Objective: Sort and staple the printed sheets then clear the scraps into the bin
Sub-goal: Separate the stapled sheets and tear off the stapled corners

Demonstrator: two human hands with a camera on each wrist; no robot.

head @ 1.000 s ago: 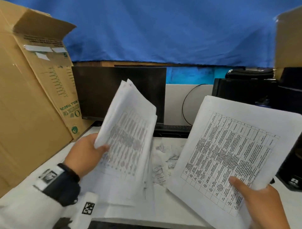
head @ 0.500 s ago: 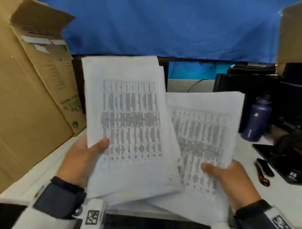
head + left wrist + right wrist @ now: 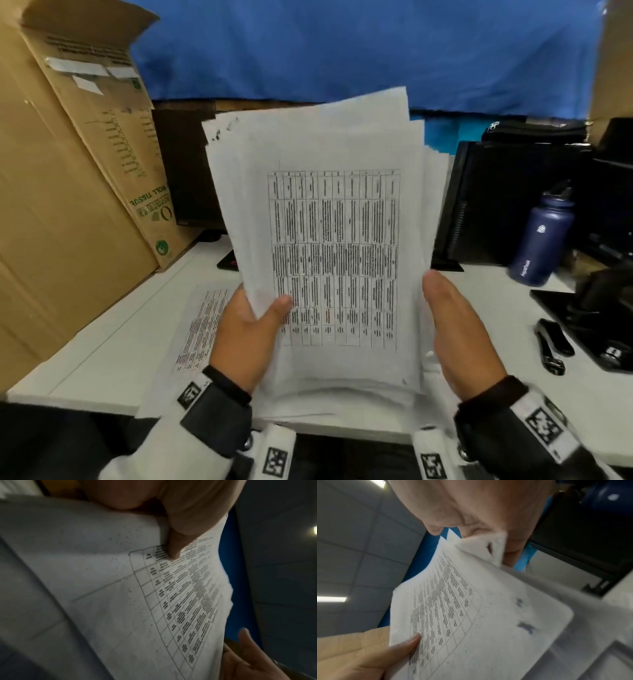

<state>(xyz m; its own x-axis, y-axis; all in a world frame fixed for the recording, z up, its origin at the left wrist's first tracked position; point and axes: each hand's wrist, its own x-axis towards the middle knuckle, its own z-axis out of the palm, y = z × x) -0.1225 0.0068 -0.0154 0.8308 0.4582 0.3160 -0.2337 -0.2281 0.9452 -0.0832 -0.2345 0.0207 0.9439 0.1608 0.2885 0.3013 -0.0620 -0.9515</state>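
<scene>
Grip: left hand (image 3: 246,329) pinching sheets (image 3: 329,240) with thumb on front; right hand (image 3: 459,329) flat against right edge, fingers straight. Stack upright above bench (image 3: 137,325). Sorting step, edges uneven. Next, probably: squaring, then reaching stapler (image 3: 551,342) lying at right.

One stack of printed sheets (image 3: 329,240), one loose printed sheet (image 3: 202,329), one water bottle (image 3: 543,236), one stapler (image 3: 551,344), two hands.
</scene>
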